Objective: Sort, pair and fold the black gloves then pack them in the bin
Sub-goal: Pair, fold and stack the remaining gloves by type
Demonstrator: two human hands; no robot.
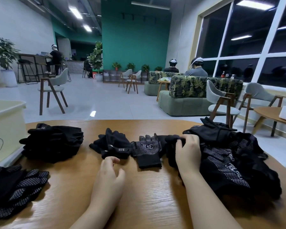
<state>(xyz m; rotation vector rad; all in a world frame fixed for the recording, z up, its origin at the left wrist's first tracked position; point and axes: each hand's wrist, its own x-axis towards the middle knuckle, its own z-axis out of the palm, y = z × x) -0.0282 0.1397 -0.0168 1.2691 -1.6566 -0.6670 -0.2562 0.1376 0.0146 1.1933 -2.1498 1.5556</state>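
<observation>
Black gloves lie in groups on the wooden table point(144, 199). A stack of plain gloves point(53, 142) sits at the left, and dotted gloves point(15, 189) lie at the near left. In the middle are a small bunch with a white label point(112, 144) and a single dotted glove point(147, 149). A big loose heap point(229, 156) fills the right. My right hand point(187, 151) grips a black glove at the heap's left edge. My left hand point(111, 171) hovers just before the labelled bunch, fingers loosely curled, holding nothing.
A pale cream bin point(5, 129) stands at the table's left edge. Beyond the table are chairs point(54, 90), green sofas point(188, 96) and seated people in a lounge. A small side table point(267, 113) stands at the right.
</observation>
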